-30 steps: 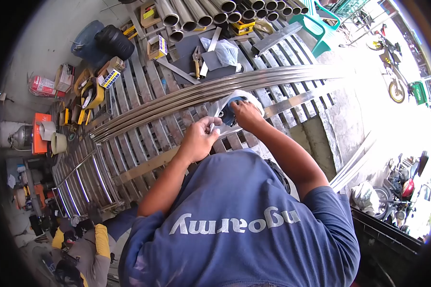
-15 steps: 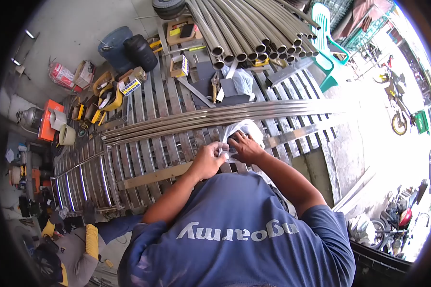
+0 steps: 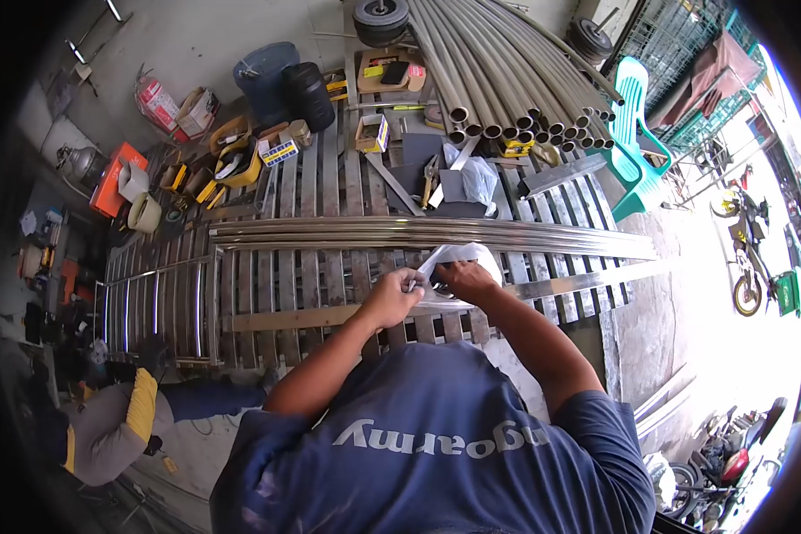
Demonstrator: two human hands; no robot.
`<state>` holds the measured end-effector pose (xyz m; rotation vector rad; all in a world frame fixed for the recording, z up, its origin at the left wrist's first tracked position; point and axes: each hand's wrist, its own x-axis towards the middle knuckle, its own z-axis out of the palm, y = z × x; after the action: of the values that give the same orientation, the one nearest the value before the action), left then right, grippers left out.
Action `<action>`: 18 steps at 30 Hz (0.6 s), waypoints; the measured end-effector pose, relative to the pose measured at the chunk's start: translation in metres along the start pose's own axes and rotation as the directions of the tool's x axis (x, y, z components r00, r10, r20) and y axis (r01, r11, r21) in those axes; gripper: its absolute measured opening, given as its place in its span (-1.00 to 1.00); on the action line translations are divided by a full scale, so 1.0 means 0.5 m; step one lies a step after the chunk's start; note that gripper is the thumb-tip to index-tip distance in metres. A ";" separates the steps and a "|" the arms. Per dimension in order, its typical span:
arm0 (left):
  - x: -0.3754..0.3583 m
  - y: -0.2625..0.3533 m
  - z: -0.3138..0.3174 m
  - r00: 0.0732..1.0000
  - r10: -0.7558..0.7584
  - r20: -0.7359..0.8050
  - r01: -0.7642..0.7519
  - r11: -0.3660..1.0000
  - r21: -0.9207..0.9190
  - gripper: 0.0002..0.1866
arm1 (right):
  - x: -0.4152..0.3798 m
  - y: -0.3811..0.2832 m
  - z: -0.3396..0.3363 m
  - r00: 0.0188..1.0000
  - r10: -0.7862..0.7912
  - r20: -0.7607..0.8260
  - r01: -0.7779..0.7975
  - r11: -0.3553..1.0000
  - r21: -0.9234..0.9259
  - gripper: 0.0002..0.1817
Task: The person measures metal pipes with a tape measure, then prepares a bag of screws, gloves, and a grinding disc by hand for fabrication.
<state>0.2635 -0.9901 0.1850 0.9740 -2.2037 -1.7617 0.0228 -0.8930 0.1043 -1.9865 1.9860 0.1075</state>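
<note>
A crumpled whitish plastic bag [image 3: 482, 258] lies on the slatted metal bench, just in front of a row of shiny long tubes [image 3: 347, 233]. My left hand [image 3: 392, 298] pinches the bag's near left edge, with thumb and fingers together. At the bag's opening is my right hand [image 3: 465, 279], its fingers bent down into the plastic; their tips and anything they hold are hidden. Both hands are close together above a flat metal bar [image 3: 552, 287] that runs across the slats.
Behind the tubes lie pliers [image 3: 430, 181], a small box [image 3: 372, 133] and a large stack of round pipes [image 3: 507, 80]. A green chair [image 3: 630, 133] stands at the right. Another person [image 3: 107, 427] is at the lower left, near a metal frame [image 3: 160, 311].
The view has shifted and turned, so the bench and tubes appear lower and more level. My right hand's fingers reach deeper into the bag. My left hand stays at its edge.
</note>
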 end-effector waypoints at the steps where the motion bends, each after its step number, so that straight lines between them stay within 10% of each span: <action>1: 0.011 -0.019 0.002 0.999 0.021 -0.035 -0.025 0.995 -0.099 -0.69 | -0.007 -0.009 -0.006 0.999 0.002 -0.039 -0.006 0.995 -0.099 -0.51; 6: 0.035 -0.043 -0.011 0.983 -0.058 -0.172 0.007 0.958 -0.288 -0.79 | -0.025 0.031 0.023 0.969 -0.139 -0.204 0.107 0.981 -0.161 -0.58; 9: 0.038 -0.063 -0.038 0.969 -0.132 -0.209 0.065 0.952 -0.299 -0.75 | -0.097 -0.014 -0.106 0.954 -0.171 -0.246 0.207 0.970 0.128 -0.55; 12: -0.024 0.012 -0.068 0.967 -0.048 -0.250 0.049 0.999 -0.002 -0.24 | -0.168 -0.033 -0.189 0.941 -0.038 -0.337 0.151 0.938 0.313 -0.53; 15: -0.087 0.078 -0.045 0.691 0.602 -0.399 -0.385 0.774 0.503 0.11 | -0.213 -0.069 -0.274 0.912 0.099 -0.398 0.037 0.947 0.320 -0.49; 18: -0.114 0.165 -0.042 0.661 0.737 -0.141 -0.573 0.617 0.539 0.36 | -0.219 -0.136 -0.357 0.922 -0.010 -0.388 0.077 0.984 0.158 -0.50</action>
<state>0.2862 -0.9668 0.2819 0.3525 -2.3173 -0.6801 0.0551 -0.8402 0.3155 -2.0581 2.0905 -0.4875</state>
